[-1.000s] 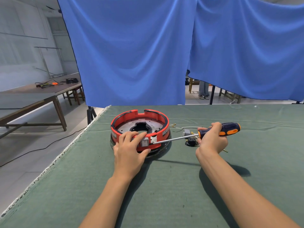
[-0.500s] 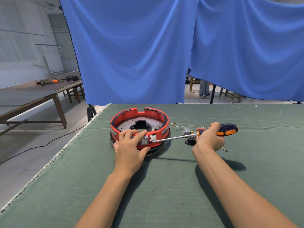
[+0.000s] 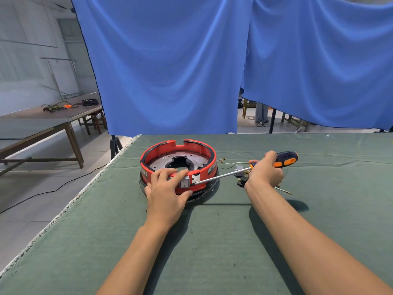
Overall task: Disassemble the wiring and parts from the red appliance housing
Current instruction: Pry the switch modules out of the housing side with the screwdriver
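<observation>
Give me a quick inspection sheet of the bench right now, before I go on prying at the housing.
Surface: green cloth table.
Job's things: red housing sits flat; screwdriver tip at its front wall beside the switch.
Clutter: removed small parts behind the right hand.
Grippers: left hand grips the housing; right hand grips the screwdriver.
Cables: loose wires right of the housing.
Surroundings: blue curtain, wooden table on the left.

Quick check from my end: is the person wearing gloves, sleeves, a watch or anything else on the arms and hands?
Nothing worn that the head view shows. The left hand and right hand are bare, with no gloves, rings or tape visible. Both forearms are uncovered from the wrists down to the bottom edge of the picture: no sleeves, watch, wristband or cables on them.
</observation>
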